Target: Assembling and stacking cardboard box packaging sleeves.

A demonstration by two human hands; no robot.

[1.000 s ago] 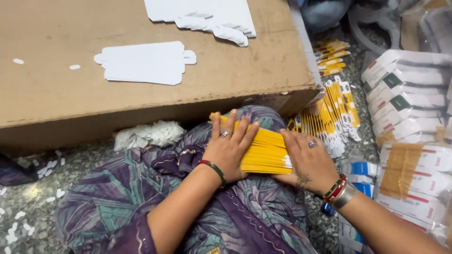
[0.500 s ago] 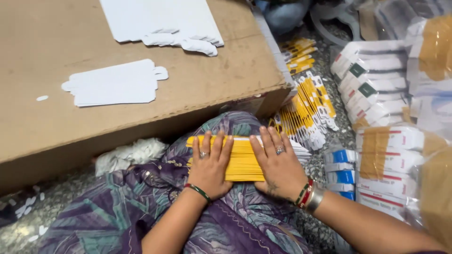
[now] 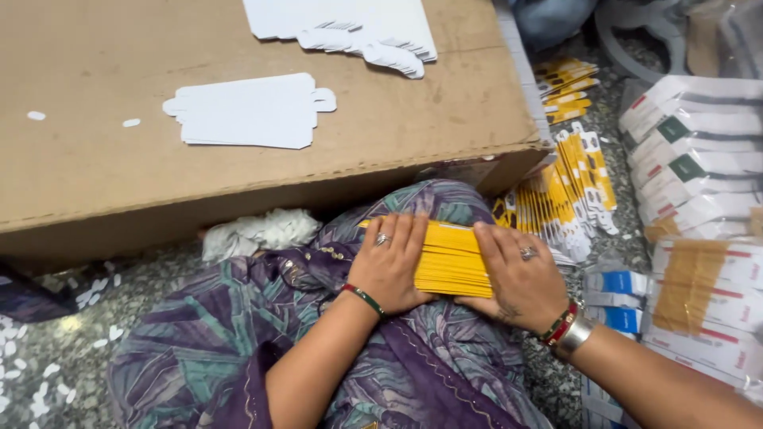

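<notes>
Left hand [image 3: 391, 266] and right hand [image 3: 518, 278] lie flat, palms down, fingers [image 3: 409, 234] extended forward, side by side.

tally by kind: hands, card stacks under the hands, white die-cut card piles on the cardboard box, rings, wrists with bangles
Hands: 2, left hand and right hand
Yellow card stack pressed between them on the lap: 1
White die-cut card piles on the cardboard box: 2, near pile, far pile
Rings: 2
Wrists with bangles: 2
Total: 9
</notes>
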